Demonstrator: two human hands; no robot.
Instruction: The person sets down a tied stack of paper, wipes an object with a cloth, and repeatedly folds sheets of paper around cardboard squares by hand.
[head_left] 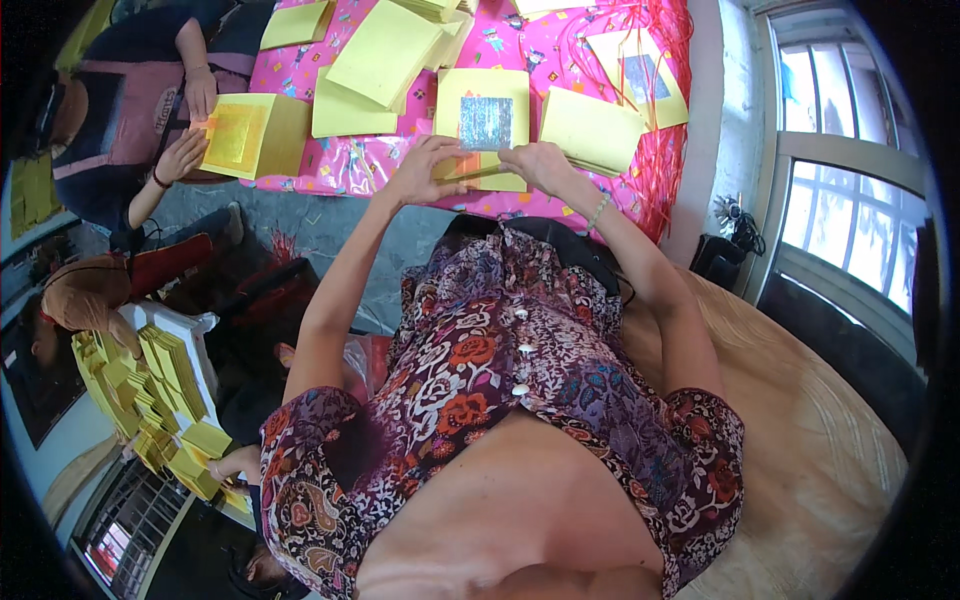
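Observation:
A yellow paper sheet with a silver foil square [486,124] lies on a stack near the table's front edge, between my hands. Below the silver an orange patch [488,160] shows on the paper. My left hand [425,168] is at the near left edge of the stack, fingers curved and thumb apart from them, the fingertips touching the paper by the silver square. At the right edge my right hand [543,166] has its thumb and fingers closed together on the sheet's near right edge. How much paper the pinch takes is hidden.
Stacks of yellow paper [380,60] cover the pink patterned table [350,165]. Red strings [655,190] hang at its right end. A co-worker's hands [190,130] touch a thick yellow stack [262,137] at the left. Farther left, other people handle yellow bundles [175,370].

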